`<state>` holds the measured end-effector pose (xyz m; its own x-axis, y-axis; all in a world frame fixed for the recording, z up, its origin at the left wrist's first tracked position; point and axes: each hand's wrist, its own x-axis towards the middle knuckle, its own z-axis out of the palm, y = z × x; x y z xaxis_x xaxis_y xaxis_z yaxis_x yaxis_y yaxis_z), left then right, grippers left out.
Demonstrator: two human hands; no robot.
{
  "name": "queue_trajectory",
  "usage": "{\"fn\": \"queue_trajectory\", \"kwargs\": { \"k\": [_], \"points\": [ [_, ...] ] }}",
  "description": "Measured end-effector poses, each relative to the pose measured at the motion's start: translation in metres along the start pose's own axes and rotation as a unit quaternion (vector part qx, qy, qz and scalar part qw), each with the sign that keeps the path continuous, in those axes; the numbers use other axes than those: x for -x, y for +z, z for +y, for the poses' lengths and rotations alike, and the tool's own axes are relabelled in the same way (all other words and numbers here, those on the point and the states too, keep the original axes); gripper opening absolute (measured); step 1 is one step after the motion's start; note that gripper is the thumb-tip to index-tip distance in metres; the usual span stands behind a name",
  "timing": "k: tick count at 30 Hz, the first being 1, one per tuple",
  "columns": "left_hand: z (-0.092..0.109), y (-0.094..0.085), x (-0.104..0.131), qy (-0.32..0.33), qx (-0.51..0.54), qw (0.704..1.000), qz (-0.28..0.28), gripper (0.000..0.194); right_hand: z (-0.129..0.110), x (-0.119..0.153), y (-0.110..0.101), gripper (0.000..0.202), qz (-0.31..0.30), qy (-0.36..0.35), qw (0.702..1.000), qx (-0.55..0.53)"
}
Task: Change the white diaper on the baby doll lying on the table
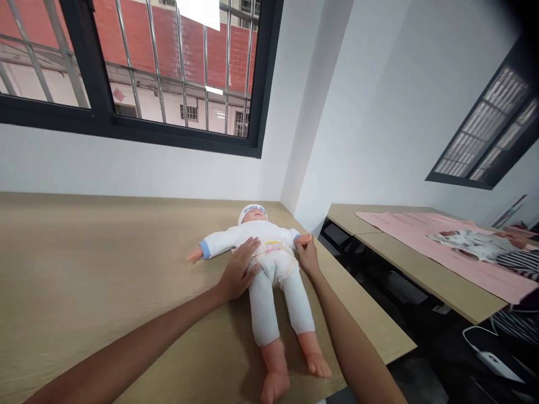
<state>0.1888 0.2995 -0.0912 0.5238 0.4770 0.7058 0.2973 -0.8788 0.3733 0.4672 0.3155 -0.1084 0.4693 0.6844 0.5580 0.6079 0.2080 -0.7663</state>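
Observation:
A baby doll (261, 292) lies on its back on the wooden table (126, 269), its head toward the wall and its bare feet toward me. It wears a white cap (255, 210) with dark lettering and a white suit with blue cuffs. Around its hips is a diaper (275, 261) with a coloured print at the waist. My left hand (242, 269) rests against the diaper's left side, its fingers stretched out over the waist. At the doll's other side, the curled fingers of my right hand (309, 255) close on the doll's hand (304, 239), partly hiding it.
The table's right edge runs close beside my right forearm. Past a gap stands a second table (421, 269) with a pink cloth (404, 235) and another dressed doll (467, 244). A white power strip (499, 365) lies low at right. A barred window (181, 73) is ahead.

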Motion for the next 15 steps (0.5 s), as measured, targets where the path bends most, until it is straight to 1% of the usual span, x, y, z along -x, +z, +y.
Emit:
{"fn": "queue_trajectory", "kwargs": {
  "k": [2,5,7,9,10,12,14,15],
  "points": [
    [-0.001,0.001,0.000,0.000,0.001,1.000,-0.001,0.051,-0.002,0.002,0.001,0.022,-0.014,-0.013,0.998,0.052],
    [-0.001,0.002,0.000,-0.002,0.004,1.000,-0.006,0.051,-0.009,0.005,0.005,0.024,-0.032,-0.023,0.991,0.128],
    [0.001,0.003,0.000,-0.004,0.014,1.000,-0.013,0.050,-0.016,0.009,0.007,0.025,-0.050,-0.011,0.982,0.180],
    [0.002,0.003,0.000,-0.017,0.035,0.999,0.002,0.047,-0.023,0.012,0.007,0.026,-0.068,0.003,0.973,0.219],
    [0.001,0.003,0.000,-0.033,0.046,0.998,0.029,0.044,-0.026,0.014,0.007,0.028,-0.072,0.006,0.971,0.230],
    [-0.004,0.000,-0.002,-0.091,0.044,0.988,0.113,0.038,-0.029,0.015,0.003,0.032,-0.064,0.007,0.970,0.234],
    [-0.015,-0.009,-0.004,-0.167,-0.009,0.967,0.193,0.033,-0.029,0.015,-0.002,0.034,-0.039,0.012,0.975,0.217],
    [-0.022,-0.015,-0.005,-0.203,-0.050,0.953,0.219,0.033,-0.027,0.014,-0.005,0.034,-0.025,0.017,0.979,0.202]
  ]
}}
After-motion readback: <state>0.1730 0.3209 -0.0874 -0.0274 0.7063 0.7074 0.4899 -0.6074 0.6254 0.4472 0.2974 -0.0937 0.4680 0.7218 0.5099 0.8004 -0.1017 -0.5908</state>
